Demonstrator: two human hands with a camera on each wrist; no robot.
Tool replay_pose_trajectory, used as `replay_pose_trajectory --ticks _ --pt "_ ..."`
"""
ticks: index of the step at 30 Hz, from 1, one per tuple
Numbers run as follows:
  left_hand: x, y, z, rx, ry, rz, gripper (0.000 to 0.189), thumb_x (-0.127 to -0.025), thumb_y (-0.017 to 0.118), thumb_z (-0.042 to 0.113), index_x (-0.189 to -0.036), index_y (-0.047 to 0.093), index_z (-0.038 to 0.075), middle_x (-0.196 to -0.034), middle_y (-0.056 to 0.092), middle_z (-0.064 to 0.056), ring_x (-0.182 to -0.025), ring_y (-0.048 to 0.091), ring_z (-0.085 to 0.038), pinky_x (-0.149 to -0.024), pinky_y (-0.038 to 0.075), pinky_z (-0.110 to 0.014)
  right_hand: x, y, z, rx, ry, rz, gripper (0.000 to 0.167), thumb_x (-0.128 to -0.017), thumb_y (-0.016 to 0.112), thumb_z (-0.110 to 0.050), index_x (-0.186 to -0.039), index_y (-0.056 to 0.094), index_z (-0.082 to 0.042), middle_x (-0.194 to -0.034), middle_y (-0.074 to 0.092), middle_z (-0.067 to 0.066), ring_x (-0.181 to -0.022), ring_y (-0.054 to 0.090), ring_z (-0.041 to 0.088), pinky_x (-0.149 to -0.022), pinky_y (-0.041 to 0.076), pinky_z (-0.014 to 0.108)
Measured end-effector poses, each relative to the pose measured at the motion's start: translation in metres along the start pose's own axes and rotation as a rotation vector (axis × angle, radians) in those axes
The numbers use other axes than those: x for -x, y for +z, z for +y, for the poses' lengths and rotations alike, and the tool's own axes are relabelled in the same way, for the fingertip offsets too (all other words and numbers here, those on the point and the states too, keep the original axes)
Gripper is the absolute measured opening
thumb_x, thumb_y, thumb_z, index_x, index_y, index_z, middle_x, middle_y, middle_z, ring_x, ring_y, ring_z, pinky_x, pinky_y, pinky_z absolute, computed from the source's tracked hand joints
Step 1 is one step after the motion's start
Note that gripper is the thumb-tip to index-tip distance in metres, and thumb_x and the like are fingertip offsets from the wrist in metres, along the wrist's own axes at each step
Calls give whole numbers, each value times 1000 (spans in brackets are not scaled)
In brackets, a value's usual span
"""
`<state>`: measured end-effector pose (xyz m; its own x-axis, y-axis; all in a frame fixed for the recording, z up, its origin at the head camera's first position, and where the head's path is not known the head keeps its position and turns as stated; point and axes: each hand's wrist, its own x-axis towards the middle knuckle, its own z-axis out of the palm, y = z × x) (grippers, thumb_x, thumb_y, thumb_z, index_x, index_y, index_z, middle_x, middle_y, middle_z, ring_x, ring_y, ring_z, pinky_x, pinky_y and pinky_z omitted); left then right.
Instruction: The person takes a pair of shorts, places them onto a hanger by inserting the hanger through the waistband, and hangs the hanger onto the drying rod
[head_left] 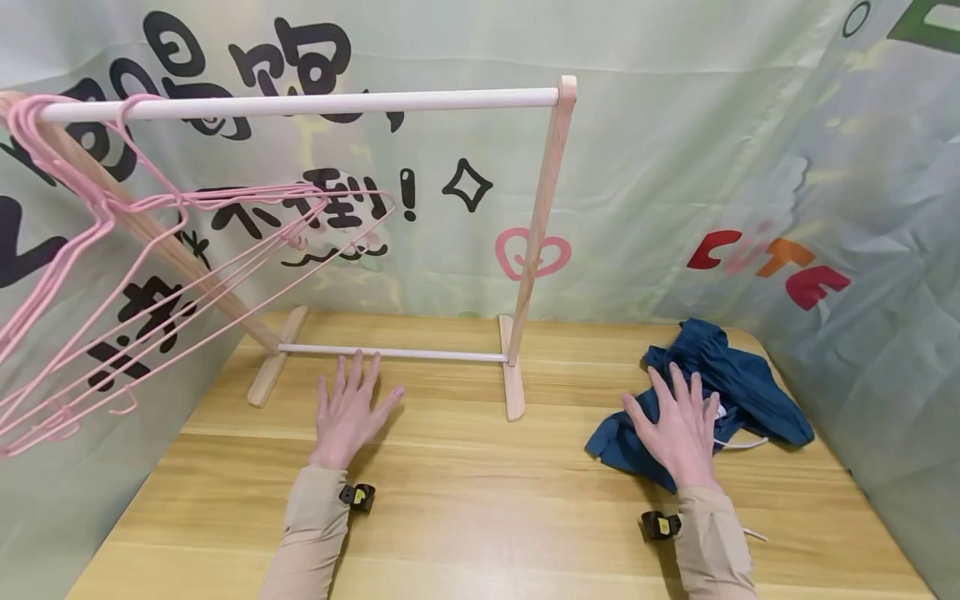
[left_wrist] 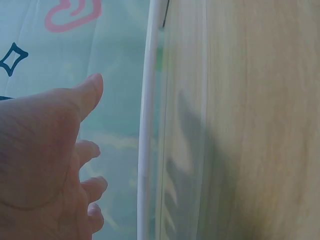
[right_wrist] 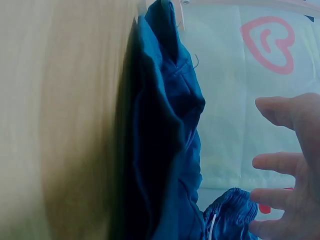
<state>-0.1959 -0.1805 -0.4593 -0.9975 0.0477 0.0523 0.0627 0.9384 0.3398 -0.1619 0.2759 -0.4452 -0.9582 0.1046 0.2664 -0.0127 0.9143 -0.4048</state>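
Observation:
My left hand [head_left: 348, 417] hovers over the table with its fingers spread, just in front of the rack's lower white bar [head_left: 393, 353]. Nothing is in it; in the left wrist view its thumb and fingertips stand apart from that bar [left_wrist: 146, 120]. On the right, my right hand [head_left: 681, 429] is spread above a crumpled dark blue garment [head_left: 765, 396] with a gathered waistband and a white drawstring [head_left: 742, 444]. The right wrist view shows a gap between those fingers and the blue cloth [right_wrist: 167, 120]. Part of the garment is hidden beneath the hand.
A wooden rack [head_left: 545, 217] with a white top rail [head_left: 337, 103] stands at the back left. Several pink hangers [head_left: 161, 200] hang at its left end, reaching out over the table's left side. A printed curtain [head_left: 637, 167] encloses the wooden table [head_left: 480, 500].

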Motion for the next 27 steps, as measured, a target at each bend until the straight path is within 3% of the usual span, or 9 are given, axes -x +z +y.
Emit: replay_pose_trajectory --ticks 11,17,24,27 --pt "0 0 2 3 17 6 80 -103 37 61 -163 9 17 -170 1 -17 -157 -4 -42 -122 -4 -67 -13 -10 6 -6 -8 15 68 -102 50 -48 -152 39 -3 -161 22 32 -152 3 56 -117 -9 74" --pt "0 -3 6 28 41 -14 79 -103 39 60 -162 8 18 -169 -4 -14 -156 -8 -40 -121 -10 -66 -27 -18 19 -49 -20 -25 50 -107 32 -22 -153 35 -1 -163 15 32 -151 -7 57 -111 -14 78" --pt "2 -6 13 82 152 -46 77 -103 43 56 -162 13 19 -169 4 -15 -157 -3 -41 -121 -3 -69 -39 -21 40 -55 -52 -47 50 -98 32 -3 -147 40 0 -163 11 33 -149 -19 57 -105 -14 83" --pt "2 -7 16 133 206 -56 76 -103 45 54 -162 15 17 -169 8 -15 -157 -1 -41 -121 0 -69 -45 -22 47 -55 -41 -79 59 -89 34 3 -148 37 -1 -164 4 32 -149 -15 59 -106 -10 84"
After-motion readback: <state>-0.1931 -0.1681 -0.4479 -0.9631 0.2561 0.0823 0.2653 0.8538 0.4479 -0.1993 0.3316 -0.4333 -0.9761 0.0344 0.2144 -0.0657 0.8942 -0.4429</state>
